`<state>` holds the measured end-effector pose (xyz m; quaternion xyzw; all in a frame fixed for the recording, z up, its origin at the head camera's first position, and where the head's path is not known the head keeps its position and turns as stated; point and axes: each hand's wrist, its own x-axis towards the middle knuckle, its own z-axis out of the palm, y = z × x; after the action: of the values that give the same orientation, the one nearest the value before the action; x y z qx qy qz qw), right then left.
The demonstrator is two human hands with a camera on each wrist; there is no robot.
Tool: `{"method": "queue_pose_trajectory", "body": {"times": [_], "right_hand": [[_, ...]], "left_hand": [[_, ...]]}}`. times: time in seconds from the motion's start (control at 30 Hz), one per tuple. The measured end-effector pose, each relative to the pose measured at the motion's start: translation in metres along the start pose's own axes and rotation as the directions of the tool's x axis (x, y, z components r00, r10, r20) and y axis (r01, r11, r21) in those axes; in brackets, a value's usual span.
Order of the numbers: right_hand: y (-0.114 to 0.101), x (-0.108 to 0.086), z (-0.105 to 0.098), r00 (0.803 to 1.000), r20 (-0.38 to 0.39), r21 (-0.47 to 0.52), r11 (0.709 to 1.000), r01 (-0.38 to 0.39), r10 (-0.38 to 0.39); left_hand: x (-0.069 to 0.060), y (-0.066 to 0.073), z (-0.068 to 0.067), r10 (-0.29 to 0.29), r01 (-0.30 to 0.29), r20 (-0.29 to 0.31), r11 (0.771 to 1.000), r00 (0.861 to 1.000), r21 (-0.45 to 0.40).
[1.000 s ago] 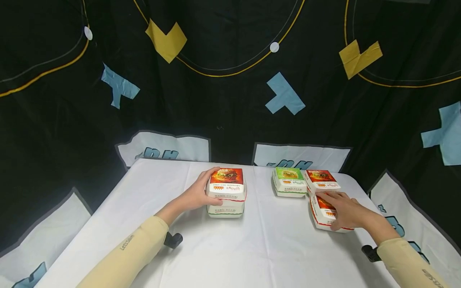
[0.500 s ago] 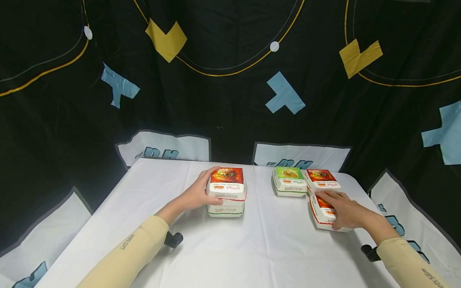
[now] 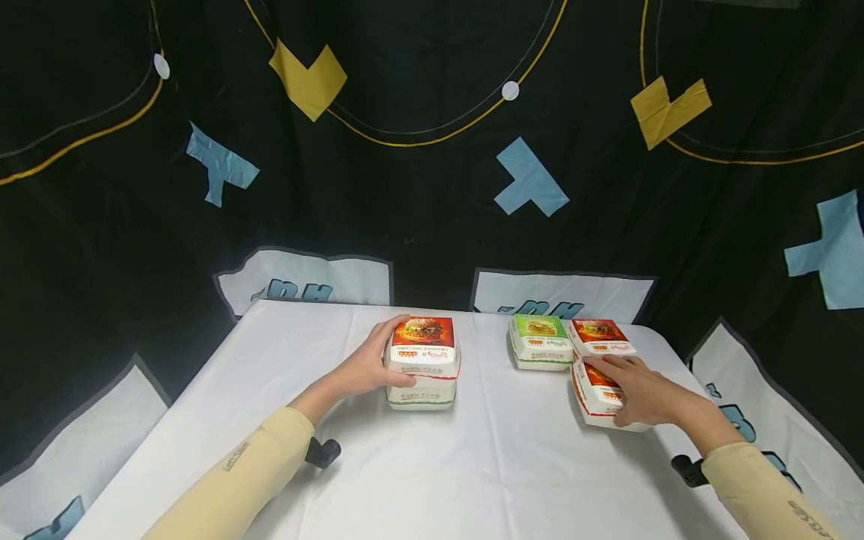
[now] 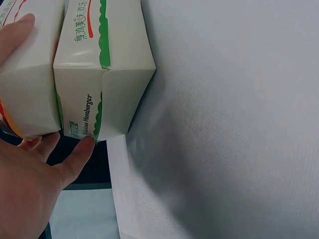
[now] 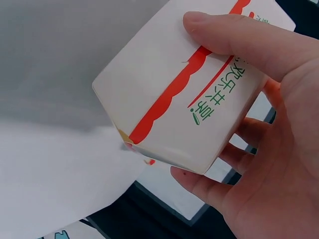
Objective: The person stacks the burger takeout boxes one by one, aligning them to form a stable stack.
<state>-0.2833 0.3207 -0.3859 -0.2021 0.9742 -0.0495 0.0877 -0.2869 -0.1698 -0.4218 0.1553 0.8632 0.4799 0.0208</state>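
Two hamburger boxes are stacked left of centre. My left hand (image 3: 370,365) grips the red-topped hamburger box (image 3: 425,346) on top, with its thumb on the front. In the left wrist view, a fingertip also touches the green-edged lower hamburger box (image 4: 119,84). To the right, my right hand (image 3: 646,391) holds another red-topped hamburger box (image 3: 596,391). Its thumb lies across one side, as the right wrist view shows, while the fingers reach around the opposite side. That box (image 5: 174,94) looks slightly tilted; whether it still touches the table cannot be made out.
Behind the right-hand box stand a green-topped hamburger box (image 3: 540,343) and another red-topped one (image 3: 601,337), side by side. A white cloth covers the table (image 3: 466,472). A black curtain (image 3: 418,202) with taped shapes hangs beyond the far edge.
My right hand has shifted slightly left and away from me with its red-topped hamburger box. The left hand and its stack stay put. The head view has turned very slightly.
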Motion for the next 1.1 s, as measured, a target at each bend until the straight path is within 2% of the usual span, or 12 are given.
{"method": "queue_pose_trajectory", "body": {"times": [0.37,0.57,0.9,1.1], "right_hand": [[-0.017,0.002,-0.012,1.000,-0.011,-0.017,1.000,0.018,-0.018],[-0.026,0.003,-0.016,0.999,-0.027,-0.031,0.999,0.040,-0.041],[-0.041,0.004,-0.023,0.991,-0.055,-0.034,0.992,0.118,-0.119],[-0.049,0.007,-0.030,0.989,-0.065,-0.043,0.990,0.131,-0.134]], "left_hand": [[-0.001,0.001,0.000,0.011,-0.010,-0.014,1.000,1.000,0.002],[-0.002,0.001,0.001,-0.009,0.009,-0.011,1.000,1.000,0.006],[-0.005,0.001,0.001,-0.002,0.002,-0.010,1.000,1.000,0.012],[-0.003,0.001,0.001,-0.002,0.002,-0.007,1.000,1.000,0.009]]}}
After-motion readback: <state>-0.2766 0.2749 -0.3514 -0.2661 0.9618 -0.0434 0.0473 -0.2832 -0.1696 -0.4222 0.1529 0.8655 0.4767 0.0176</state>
